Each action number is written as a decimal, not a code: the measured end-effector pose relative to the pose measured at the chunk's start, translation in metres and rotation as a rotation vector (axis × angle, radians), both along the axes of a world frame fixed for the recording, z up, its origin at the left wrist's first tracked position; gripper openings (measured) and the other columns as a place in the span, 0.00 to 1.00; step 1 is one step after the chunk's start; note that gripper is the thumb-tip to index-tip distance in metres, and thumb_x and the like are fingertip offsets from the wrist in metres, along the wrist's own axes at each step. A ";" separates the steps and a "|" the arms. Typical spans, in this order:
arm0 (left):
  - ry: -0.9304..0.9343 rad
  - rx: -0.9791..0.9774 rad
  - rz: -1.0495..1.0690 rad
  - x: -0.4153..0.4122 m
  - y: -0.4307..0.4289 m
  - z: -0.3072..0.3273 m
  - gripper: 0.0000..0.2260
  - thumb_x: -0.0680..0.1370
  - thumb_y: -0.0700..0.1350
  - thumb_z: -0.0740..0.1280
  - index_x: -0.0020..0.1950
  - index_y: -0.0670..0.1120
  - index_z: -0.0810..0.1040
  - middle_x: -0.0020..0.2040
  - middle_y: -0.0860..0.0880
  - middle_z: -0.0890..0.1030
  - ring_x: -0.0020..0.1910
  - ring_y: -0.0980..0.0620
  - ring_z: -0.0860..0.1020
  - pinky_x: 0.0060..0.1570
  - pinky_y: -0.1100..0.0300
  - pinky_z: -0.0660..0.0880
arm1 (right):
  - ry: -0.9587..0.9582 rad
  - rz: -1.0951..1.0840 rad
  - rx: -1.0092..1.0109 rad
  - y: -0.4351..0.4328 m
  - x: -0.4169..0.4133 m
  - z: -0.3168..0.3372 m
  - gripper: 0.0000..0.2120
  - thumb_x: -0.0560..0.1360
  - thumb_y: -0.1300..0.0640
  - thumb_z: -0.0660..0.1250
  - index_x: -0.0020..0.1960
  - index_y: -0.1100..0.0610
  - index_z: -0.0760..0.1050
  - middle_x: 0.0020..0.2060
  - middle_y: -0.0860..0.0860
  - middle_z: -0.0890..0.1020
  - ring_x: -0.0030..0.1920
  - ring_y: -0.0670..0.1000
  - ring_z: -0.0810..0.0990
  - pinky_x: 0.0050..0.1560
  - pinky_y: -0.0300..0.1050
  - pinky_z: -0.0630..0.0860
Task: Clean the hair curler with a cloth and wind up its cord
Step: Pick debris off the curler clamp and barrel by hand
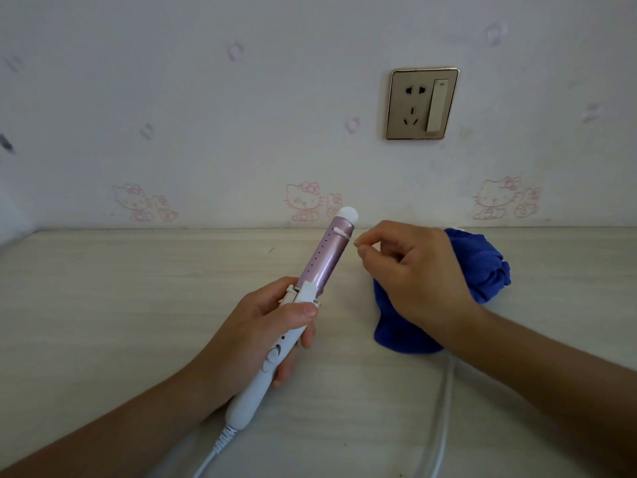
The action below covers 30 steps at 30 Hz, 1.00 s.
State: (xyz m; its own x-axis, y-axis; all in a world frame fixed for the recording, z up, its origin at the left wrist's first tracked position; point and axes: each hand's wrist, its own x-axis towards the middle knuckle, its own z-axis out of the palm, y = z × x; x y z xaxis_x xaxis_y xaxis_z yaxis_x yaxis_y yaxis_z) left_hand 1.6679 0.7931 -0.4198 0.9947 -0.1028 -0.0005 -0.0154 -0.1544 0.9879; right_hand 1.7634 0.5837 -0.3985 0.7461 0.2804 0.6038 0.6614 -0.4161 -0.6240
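While the left hand (262,326) is gripping the hair curler (317,267) round its white handle, thumb lying on the clamp lever, the pink barrel is pointing away from the person and slanting right, white tip toward the wall (206,115). The right hand (420,270) is hovering just right of the barrel tip, fingers curled, thumb and index tips meeting. Whether they are pinching something tiny is too small to tell.

The blue cloth (482,263) is lying bunched on the table (120,305) directly under and behind the right hand, so that hand is the nearer one. Judging from this, the next move is calling for the right hand dropping onto the cloth, then wiping along the barrel's long axis.

The white cord (446,391) is trailing from the handle base out of the bottom edge, and another stretch is running from under the cloth area toward the person, unwound.

The surface is pale wood grain. The wallpaper is carrying cartoon cat prints, and a wall socket (422,103) is sitting above, nothing plugged in.
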 end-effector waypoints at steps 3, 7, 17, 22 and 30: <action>0.044 -0.022 0.005 0.003 0.000 0.001 0.21 0.68 0.60 0.66 0.58 0.53 0.81 0.35 0.42 0.81 0.20 0.48 0.73 0.22 0.61 0.71 | -0.058 0.092 -0.066 0.011 -0.022 -0.008 0.05 0.76 0.58 0.69 0.44 0.53 0.84 0.22 0.47 0.70 0.25 0.51 0.69 0.31 0.42 0.68; 0.107 -0.040 -0.005 0.002 0.001 0.000 0.25 0.67 0.60 0.63 0.60 0.51 0.81 0.30 0.44 0.75 0.19 0.49 0.70 0.22 0.62 0.70 | -0.027 0.078 -0.032 0.007 -0.013 -0.002 0.06 0.77 0.61 0.70 0.43 0.53 0.83 0.22 0.46 0.69 0.25 0.48 0.67 0.31 0.44 0.70; -0.010 -0.033 0.009 0.000 0.001 0.000 0.21 0.70 0.59 0.70 0.56 0.47 0.80 0.34 0.42 0.76 0.22 0.51 0.71 0.22 0.61 0.70 | -0.045 0.105 -0.065 0.009 -0.019 -0.003 0.05 0.76 0.60 0.70 0.44 0.53 0.84 0.22 0.45 0.68 0.25 0.47 0.66 0.30 0.45 0.70; -0.053 -0.046 -0.015 -0.002 -0.001 0.001 0.17 0.71 0.58 0.71 0.57 0.52 0.81 0.35 0.44 0.77 0.23 0.52 0.71 0.23 0.60 0.70 | -0.048 0.058 -0.028 0.004 -0.010 0.002 0.06 0.76 0.61 0.70 0.44 0.54 0.84 0.22 0.48 0.70 0.25 0.49 0.68 0.31 0.45 0.71; -0.065 -0.109 -0.001 -0.002 0.002 -0.001 0.17 0.73 0.49 0.70 0.62 0.52 0.82 0.38 0.42 0.80 0.24 0.49 0.72 0.25 0.60 0.72 | -0.030 0.040 -0.011 0.001 -0.004 0.008 0.07 0.76 0.62 0.70 0.43 0.52 0.84 0.22 0.46 0.70 0.25 0.48 0.67 0.30 0.45 0.70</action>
